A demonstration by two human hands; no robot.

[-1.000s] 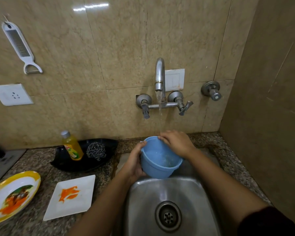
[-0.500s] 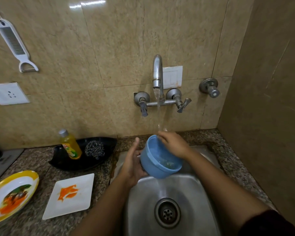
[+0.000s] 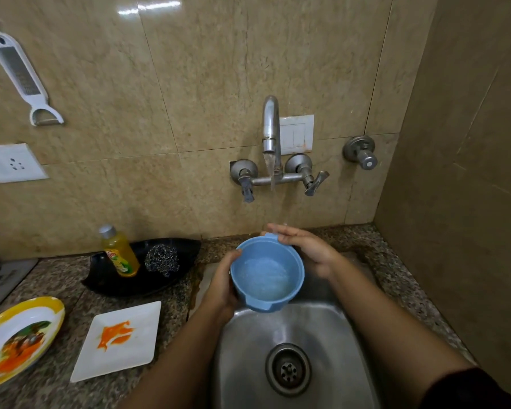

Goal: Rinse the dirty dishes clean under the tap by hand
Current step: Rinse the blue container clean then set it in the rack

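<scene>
A light blue plastic bowl with small lug handles is held over the steel sink, mouth up, with water pooled inside. My left hand grips its left wall. My right hand rests against the far right rim, fingers stretched along it. The tap on the wall runs, and its stream falls onto my right hand's fingers at the bowl's far edge. A white square plate smeared orange and a yellow-rimmed plate with food remains lie on the counter at the left.
A black tray behind the plates carries a yellow dish-soap bottle and a steel scrubber. A white grater and a socket are on the wall. The side wall closes in on the right.
The bowl has turned from tilted toward me to nearly upright with water in it. My left hand has closed on its side again after opening, and my right hand has shifted along the far rim.
</scene>
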